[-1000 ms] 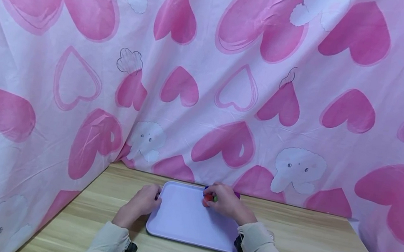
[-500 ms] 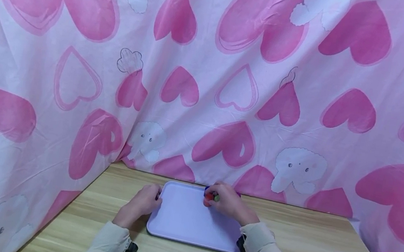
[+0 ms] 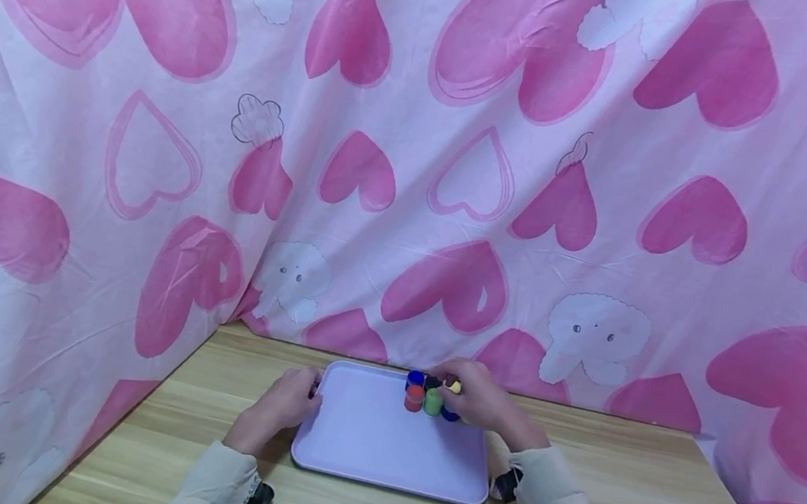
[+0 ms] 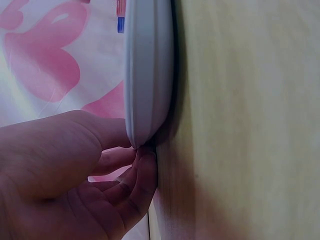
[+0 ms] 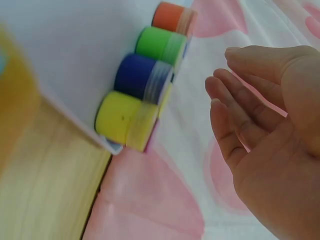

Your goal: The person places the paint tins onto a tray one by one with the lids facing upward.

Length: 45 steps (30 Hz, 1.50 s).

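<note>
My left hand (image 3: 287, 402) grips the left edge of a pale lilac tray (image 3: 372, 450); in the left wrist view its thumb and curled fingers meet at the rim. Several small paint pots stand together at the tray's far right corner. A red pot (image 3: 414, 399), a green pot (image 3: 434, 403) and a blue pot (image 3: 415, 380) show in the head view. The right wrist view also shows a dark blue pot (image 5: 135, 77) and a yellow pot (image 5: 117, 117). My right hand (image 5: 270, 110) is just beside them, fingers fairly straight, apart from the pots and holding nothing. It hides part of the group in the head view.
The tray lies on a wood-grain table (image 3: 573, 475). A pink heart-print cloth (image 3: 459, 166) hangs behind and at the left. One blurred yellow-orange shape (image 5: 15, 100) is close to the right wrist camera; its kind is unclear.
My right hand has moved right and a little up from the red pot, uncovering the red, green and blue pots. My left hand stays at the tray's edge.
</note>
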Available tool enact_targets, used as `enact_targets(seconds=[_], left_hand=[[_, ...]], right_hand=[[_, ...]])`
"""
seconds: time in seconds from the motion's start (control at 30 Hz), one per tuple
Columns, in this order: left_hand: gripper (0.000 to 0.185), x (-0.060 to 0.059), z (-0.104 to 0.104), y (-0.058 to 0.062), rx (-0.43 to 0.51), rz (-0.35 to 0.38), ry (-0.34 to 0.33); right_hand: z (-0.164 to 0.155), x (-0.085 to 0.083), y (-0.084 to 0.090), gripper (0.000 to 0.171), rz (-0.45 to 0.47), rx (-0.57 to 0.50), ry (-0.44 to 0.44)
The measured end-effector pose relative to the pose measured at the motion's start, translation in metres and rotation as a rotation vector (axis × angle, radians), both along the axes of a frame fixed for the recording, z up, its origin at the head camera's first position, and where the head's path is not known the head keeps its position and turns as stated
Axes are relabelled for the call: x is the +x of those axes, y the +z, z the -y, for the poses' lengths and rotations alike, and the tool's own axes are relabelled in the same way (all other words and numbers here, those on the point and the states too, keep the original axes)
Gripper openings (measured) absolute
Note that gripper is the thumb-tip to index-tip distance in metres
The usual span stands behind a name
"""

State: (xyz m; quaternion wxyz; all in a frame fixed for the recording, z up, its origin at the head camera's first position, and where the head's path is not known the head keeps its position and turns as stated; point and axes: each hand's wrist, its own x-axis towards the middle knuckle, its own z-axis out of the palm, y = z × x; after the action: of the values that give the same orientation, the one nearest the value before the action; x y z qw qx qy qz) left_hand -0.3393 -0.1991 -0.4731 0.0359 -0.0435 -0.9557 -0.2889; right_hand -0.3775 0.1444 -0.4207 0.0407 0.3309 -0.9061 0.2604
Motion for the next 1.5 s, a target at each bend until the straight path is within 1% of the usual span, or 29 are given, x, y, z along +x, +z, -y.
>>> enact_targets(seconds=[0.17,0.3,0.37,0.5,0.87,1.13,1.23,1.37,1.5], left_hand=[[0.012,-0.002,0.0,-0.001,-0.007,0.012,0.008],[0.012,-0.004,0.001,-0.002,-0.007,0.025,0.008],[0.013,-0.004,0.0,-0.002,0.001,0.039,0.015],[0.013,-0.002,-0.001,0.0,0.003,0.04,0.012],[0.011,-0.001,0.0,-0.001,-0.014,0.011,0.006],[0.012,-0.002,-0.004,0.0,-0.01,0.008,-0.01],[0.012,-0.003,-0.006,0.0,-0.015,-0.002,-0.017],[0.016,-0.003,-0.005,0.0,-0.004,0.013,-0.022],[0.019,-0.003,-0.002,0.0,0.0,0.03,-0.006]], right_hand=[[-0.017,0.004,0.004,0.028,0.015,-0.018,-0.01],[-0.031,0.01,0.006,0.03,0.025,-0.004,-0.026],[-0.038,0.013,0.007,0.03,0.03,-0.001,-0.033],[-0.051,0.02,0.005,0.026,0.036,0.0,-0.041],[-0.09,0.034,-0.005,0.027,0.081,0.012,-0.063],[-0.118,0.043,-0.014,0.025,0.164,0.031,-0.15],[-0.127,0.045,-0.016,0.023,0.164,0.044,-0.161],[-0.135,0.05,-0.019,0.021,0.15,0.046,-0.151],[-0.14,0.052,-0.022,0.019,0.173,0.047,-0.165]])
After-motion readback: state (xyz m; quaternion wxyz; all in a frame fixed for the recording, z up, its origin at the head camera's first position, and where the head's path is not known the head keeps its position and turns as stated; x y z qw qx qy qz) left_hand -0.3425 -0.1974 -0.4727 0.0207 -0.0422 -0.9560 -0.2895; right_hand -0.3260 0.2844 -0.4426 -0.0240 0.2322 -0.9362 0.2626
